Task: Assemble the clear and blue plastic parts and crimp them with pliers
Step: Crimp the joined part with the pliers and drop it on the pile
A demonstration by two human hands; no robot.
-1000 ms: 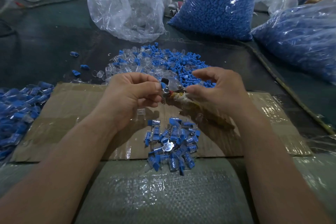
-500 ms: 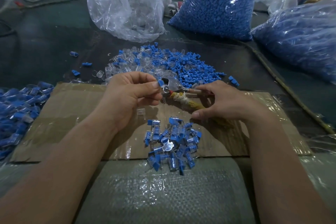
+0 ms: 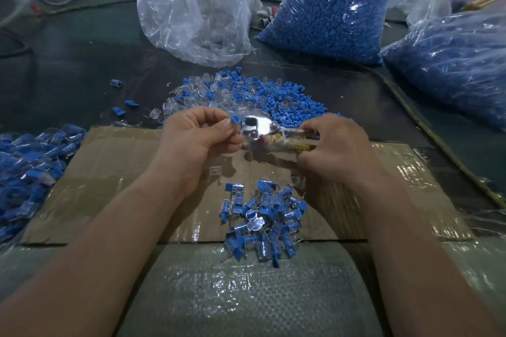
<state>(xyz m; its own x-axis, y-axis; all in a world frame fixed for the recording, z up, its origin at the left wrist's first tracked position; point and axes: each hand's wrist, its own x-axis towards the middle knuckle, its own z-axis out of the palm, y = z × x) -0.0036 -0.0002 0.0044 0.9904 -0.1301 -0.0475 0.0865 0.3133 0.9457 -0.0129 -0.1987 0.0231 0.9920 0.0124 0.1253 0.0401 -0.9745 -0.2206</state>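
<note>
In the centre of the frame, your left hand pinches a blue part between thumb and forefinger, offering it to the shiny head of the pliers. Your right hand curls round the wrapped handles, probably ready to squeeze. Finished pieces lie heaped on cardboard below, within easy dropping reach. Loose parts lie just above.
</note>
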